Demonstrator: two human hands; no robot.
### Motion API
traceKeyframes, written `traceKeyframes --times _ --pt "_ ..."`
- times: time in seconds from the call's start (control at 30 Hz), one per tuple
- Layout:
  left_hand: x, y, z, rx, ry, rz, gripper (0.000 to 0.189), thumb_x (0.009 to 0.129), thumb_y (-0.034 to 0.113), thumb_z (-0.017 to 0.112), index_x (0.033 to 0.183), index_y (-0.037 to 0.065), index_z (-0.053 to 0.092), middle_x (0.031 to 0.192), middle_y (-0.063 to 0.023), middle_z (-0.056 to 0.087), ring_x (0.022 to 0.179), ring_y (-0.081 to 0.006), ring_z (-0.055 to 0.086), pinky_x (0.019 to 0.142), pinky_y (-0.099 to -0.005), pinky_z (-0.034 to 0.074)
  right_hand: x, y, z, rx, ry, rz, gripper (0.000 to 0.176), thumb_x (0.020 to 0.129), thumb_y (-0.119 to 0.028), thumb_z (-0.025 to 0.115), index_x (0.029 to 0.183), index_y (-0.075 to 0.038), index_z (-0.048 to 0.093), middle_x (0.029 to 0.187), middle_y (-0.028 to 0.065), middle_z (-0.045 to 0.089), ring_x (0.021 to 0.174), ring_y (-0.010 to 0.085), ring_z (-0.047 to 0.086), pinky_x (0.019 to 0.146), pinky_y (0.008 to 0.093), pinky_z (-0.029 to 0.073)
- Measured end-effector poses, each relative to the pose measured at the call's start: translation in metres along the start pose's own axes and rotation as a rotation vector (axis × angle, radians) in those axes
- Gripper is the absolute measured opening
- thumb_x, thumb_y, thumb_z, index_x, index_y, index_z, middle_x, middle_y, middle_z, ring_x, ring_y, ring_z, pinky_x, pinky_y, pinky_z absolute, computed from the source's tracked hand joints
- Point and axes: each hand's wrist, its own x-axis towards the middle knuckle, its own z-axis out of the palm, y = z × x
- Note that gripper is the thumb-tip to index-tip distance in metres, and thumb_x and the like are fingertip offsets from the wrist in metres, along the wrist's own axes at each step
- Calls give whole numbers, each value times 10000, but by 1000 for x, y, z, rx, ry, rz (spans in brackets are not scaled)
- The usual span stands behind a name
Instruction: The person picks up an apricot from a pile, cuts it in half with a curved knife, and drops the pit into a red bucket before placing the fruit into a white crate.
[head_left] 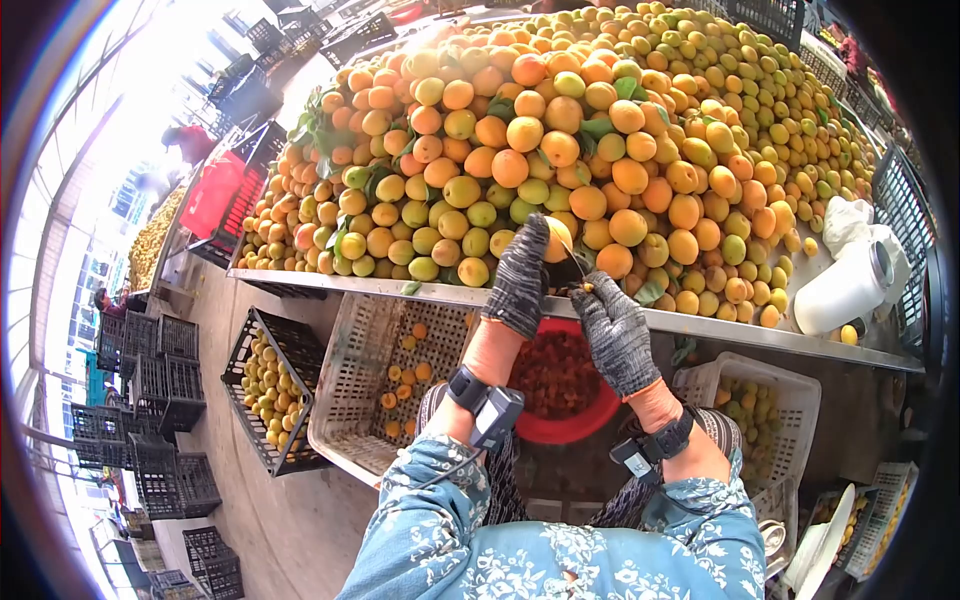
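Observation:
My left hand (522, 276), in a grey knit glove, is closed on an orange apricot (557, 241) at the table's front edge. Close beside it, my right hand (613, 325), gloved alike, is closed on a thin blade-like tool (575, 262) whose tip reaches the apricot. Its handle is hidden in the fingers. A heap of apricots (460, 190), orange to green, covers the metal-edged table (420, 285) just beyond both hands. Below the hands, between my knees, sits a red basin (555, 430) filled with reddish-brown pieces (550, 375).
Left of the basin stands a pale crate (350, 400) with some apricots, then a black crate (240, 375) of apricots. A white crate (800, 400) is at the right. A white jug (835, 295) lies on the table's right end. Stacked black crates (165, 385) stand far left.

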Motion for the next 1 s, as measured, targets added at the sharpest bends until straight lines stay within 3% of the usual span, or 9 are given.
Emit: traceKeyframes --times 0.1,0.23,0.27,0.4,0.53,0.77,0.83,0.97,1.0 --pt "-16 1 25 -151 -9 17 377 923 482 562 997 115 602 878 7 611 750 -97 580 660 -251 496 2 -8 1 -49 22 -44 278 931 -133 570 1137 54 582 824 93 653 741 118 571 701 288 491" --pt "-31 10 33 -107 -81 -50 384 918 464 575 976 84 586 896 -22 588 814 -153 570 713 -274 479 7 -3 0 -27 58 -75 279 930 -127 578 1153 40 586 809 74 642 703 99 552 657 266 485" --pt "-19 4 23 -164 -254 6 398 908 420 608 1075 61 568 951 -31 573 851 -146 573 740 -275 492 5 -5 -1 57 43 -51 262 934 -129 574 1138 35 591 796 57 631 681 83 531 627 252 472" --pt "-18 4 20 17 -221 135 489 889 338 653 1257 69 475 1026 -48 545 908 -166 578 790 -303 523 5 -5 -3 51 9 45 208 941 -136 568 1069 24 603 769 13 603 637 43 478 560 213 431" --pt "-11 4 15 64 -157 173 461 889 361 648 1225 81 505 1013 -52 562 912 -179 587 782 -310 527 5 -4 -4 -19 31 21 185 936 -134 575 1022 28 598 763 24 609 647 63 498 578 235 446" --pt "-10 -4 13 -250 -73 -33 347 936 402 569 1067 81 575 954 -49 585 882 -152 569 794 -292 495 -3 -6 4 -1 14 58 236 937 -141 567 1074 50 590 818 85 649 742 109 568 692 283 487" --pt "-16 -6 18 -34 -206 120 333 934 402 573 1046 88 581 940 -33 586 889 -135 568 803 -274 476 -1 -9 2 61 60 -9 259 941 -135 563 1111 59 580 851 70 654 736 102 562 680 269 487" --pt "-16 -3 19 282 -139 91 362 919 383 606 1103 74 571 952 -11 580 892 -101 560 807 -264 466 5 4 -3 -22 80 15 263 941 -134 570 1123 55 579 849 36 639 704 76 535 632 237 470" --pt "-5 -9 6 243 -219 102 406 905 387 624 1158 77 553 983 -18 577 880 -110 571 782 -271 495 6 3 -5 15 43 43 259 940 -134 575 1123 49 581 834 19 624 685 61 514 606 220 454"
